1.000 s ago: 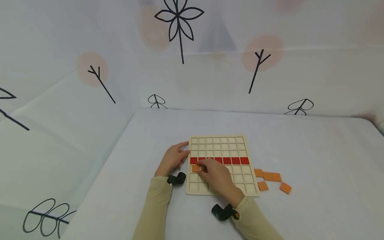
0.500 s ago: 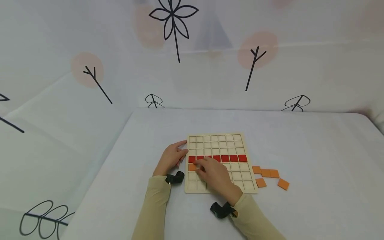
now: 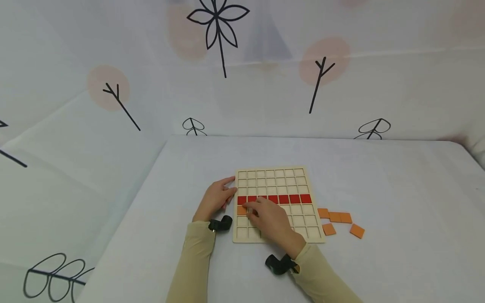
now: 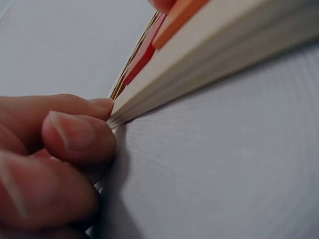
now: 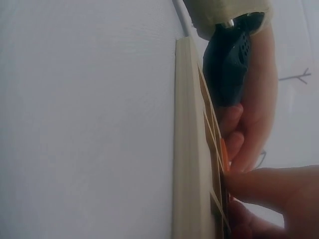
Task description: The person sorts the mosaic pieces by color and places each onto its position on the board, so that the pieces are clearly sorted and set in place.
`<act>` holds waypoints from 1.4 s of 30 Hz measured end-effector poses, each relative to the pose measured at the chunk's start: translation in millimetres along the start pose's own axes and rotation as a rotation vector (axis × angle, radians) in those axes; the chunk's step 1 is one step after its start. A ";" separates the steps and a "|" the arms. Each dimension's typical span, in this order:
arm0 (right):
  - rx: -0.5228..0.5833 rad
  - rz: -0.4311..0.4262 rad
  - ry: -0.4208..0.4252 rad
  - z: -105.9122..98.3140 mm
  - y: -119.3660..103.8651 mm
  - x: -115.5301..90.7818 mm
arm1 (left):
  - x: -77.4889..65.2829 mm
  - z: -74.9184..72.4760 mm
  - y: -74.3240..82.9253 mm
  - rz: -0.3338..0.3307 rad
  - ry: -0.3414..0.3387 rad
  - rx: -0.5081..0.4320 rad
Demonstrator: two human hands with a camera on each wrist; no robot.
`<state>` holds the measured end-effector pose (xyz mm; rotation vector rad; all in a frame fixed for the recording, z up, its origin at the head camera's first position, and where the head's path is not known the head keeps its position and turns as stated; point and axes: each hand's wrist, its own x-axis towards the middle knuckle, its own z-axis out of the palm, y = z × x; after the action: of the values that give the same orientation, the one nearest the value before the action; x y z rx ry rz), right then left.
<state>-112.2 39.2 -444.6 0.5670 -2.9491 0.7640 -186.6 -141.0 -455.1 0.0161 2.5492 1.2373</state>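
Right hand point(image 3: 270, 219), thumb and index apart, is touching orange square tile point(image 3: 241, 211), lying below red square tiles point(image 3: 283, 199) at left edge of pale wooden gridded board point(image 3: 270, 182). Left hand point(image 3: 214, 200), thumb and index apart, is touching that edge.

Grid board point(image 3: 270, 182): pale cream, marked with a lattice of squares. Red tiles point(image 3: 294, 198) formed one solid-coloured band across it; orange tiles point(image 3: 335, 216) were a single flat shade. Table covering point(image 3: 398, 189) was plain white. Off-white backdrop point(image 3: 265, 105) bore black line-drawn plants, peach discs and a bluish-grey triangle point(image 3: 268, 42). Sleeves point(image 3: 326, 275) were khaki; wrist cameras point(image 3: 278, 264), black.
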 end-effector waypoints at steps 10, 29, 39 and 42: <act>0.190 0.027 -0.099 -10.6 6.9 -3.3 | -0.9 -0.8 -2.8 0.025 0.000 0.007; 0.309 -0.064 -0.222 -28.1 16.5 -4.7 | -3.2 -0.1 -1.3 0.025 0.003 -0.006; 0.296 -0.024 -0.240 -42.5 27.1 -4.2 | -2.8 -0.1 -1.5 0.037 0.007 0.014; 0.318 -0.006 -0.247 -47.3 34.4 -5.2 | -3.0 -0.4 -1.7 0.052 0.006 0.022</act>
<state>-122.0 91.4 -419.6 0.7365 -3.0591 1.2616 -183.6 -142.8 -455.3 0.0843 2.5827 1.2304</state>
